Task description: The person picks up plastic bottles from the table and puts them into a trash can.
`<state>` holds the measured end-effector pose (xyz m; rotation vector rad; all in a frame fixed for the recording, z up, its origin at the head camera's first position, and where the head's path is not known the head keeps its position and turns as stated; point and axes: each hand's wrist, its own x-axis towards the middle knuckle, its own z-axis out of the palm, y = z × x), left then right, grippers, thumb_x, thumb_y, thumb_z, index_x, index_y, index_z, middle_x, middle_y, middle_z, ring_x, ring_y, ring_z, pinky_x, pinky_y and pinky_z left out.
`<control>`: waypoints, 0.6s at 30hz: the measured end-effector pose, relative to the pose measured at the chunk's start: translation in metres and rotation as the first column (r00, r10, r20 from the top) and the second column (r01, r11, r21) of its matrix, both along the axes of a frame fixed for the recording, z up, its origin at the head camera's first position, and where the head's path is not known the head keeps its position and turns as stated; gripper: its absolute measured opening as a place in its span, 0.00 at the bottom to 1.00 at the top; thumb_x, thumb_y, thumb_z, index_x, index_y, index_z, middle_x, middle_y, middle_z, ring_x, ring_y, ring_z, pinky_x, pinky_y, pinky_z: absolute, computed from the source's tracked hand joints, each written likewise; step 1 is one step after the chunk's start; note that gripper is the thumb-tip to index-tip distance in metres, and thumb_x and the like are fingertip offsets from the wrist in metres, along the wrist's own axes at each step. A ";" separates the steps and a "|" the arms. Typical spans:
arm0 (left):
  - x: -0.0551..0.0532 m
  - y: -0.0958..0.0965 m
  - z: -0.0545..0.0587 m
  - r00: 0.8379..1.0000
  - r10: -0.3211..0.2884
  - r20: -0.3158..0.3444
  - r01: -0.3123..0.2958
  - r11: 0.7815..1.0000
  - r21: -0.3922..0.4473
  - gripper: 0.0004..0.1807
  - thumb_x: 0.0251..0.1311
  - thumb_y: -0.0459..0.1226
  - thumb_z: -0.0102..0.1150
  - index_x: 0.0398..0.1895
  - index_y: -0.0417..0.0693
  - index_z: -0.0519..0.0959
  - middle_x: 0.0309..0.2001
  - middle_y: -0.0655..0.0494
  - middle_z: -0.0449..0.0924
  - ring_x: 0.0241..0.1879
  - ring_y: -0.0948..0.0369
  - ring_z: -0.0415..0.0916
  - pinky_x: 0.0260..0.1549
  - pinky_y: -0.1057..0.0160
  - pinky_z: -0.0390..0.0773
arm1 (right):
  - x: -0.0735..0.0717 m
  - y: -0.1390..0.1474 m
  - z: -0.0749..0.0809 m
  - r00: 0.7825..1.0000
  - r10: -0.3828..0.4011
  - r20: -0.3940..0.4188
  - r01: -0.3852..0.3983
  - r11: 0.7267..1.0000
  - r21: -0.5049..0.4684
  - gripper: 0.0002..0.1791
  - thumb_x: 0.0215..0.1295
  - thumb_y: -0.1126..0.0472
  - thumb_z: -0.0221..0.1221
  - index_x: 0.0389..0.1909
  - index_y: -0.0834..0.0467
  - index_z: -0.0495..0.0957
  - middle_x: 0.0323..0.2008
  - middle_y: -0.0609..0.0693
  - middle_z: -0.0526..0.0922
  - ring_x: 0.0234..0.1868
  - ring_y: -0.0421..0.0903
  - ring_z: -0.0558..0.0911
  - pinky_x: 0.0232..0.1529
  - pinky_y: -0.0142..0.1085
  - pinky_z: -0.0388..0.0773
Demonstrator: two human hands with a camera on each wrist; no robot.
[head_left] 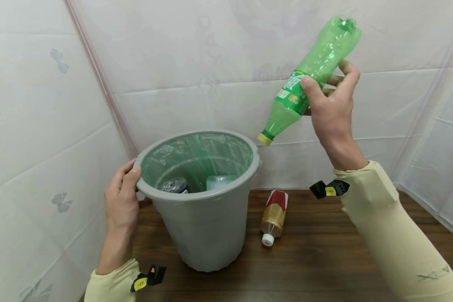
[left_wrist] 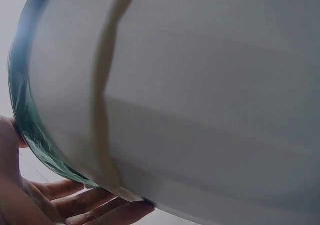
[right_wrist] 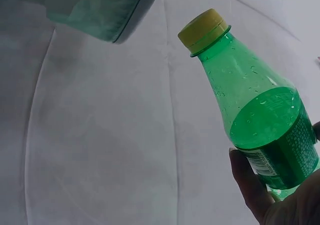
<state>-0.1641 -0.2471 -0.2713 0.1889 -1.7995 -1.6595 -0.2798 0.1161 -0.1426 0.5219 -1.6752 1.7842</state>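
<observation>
My right hand (head_left: 334, 111) grips a green plastic bottle (head_left: 326, 52) round its label, raised to the right of a grey trash bin (head_left: 211, 226). Tilted cap-down, the bottle points its yellow cap (head_left: 265, 138) toward the bin's rim; the right wrist view shows some liquid inside. On the bin's left side my left hand (head_left: 122, 197) holds the rim, thumb at the top edge and fingers along the outer wall. A green plastic bag (head_left: 196, 151) lines the bin. Down inside lie a dark-topped item (head_left: 175, 184) and a pale clear plastic item (head_left: 220, 181), both partly hidden by the rim.
A bottle with a red and gold label (head_left: 274, 214) and white cap lies on the dark wooden table (head_left: 317, 260), right of the bin. White sheeting (head_left: 196, 54) hangs behind and on both sides. Each sleeve cuff carries a black wrist device (head_left: 329, 189).
</observation>
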 end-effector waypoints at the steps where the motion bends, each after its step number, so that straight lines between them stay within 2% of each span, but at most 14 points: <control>1: 0.000 0.000 0.000 1.000 0.000 0.000 0.000 1.000 0.002 0.24 0.79 0.52 0.53 0.71 0.57 0.80 0.56 0.53 0.82 0.49 0.59 0.80 0.25 0.67 0.85 | 0.001 -0.002 0.001 1.000 0.011 -0.006 -0.011 1.000 0.002 0.43 0.70 0.52 0.67 0.78 0.47 0.53 0.57 0.55 0.68 0.47 0.50 0.83 0.35 0.36 0.88; 9: -0.001 0.000 -0.001 1.000 -0.001 -0.003 0.001 1.000 0.009 0.24 0.79 0.52 0.54 0.71 0.57 0.80 0.57 0.53 0.82 0.50 0.60 0.79 0.25 0.67 0.85 | 0.010 -0.022 0.006 0.988 0.151 -0.020 -0.152 0.987 -0.051 0.39 0.70 0.56 0.66 0.75 0.53 0.55 0.58 0.59 0.68 0.49 0.53 0.84 0.34 0.41 0.89; 18: -0.001 0.000 -0.001 1.000 -0.008 -0.003 0.008 1.000 0.022 0.23 0.79 0.52 0.54 0.71 0.57 0.80 0.57 0.53 0.82 0.50 0.60 0.80 0.25 0.68 0.85 | 0.010 -0.042 -0.002 0.983 0.183 0.018 -0.183 0.983 0.002 0.40 0.73 0.55 0.64 0.76 0.55 0.53 0.58 0.60 0.67 0.51 0.54 0.83 0.37 0.44 0.89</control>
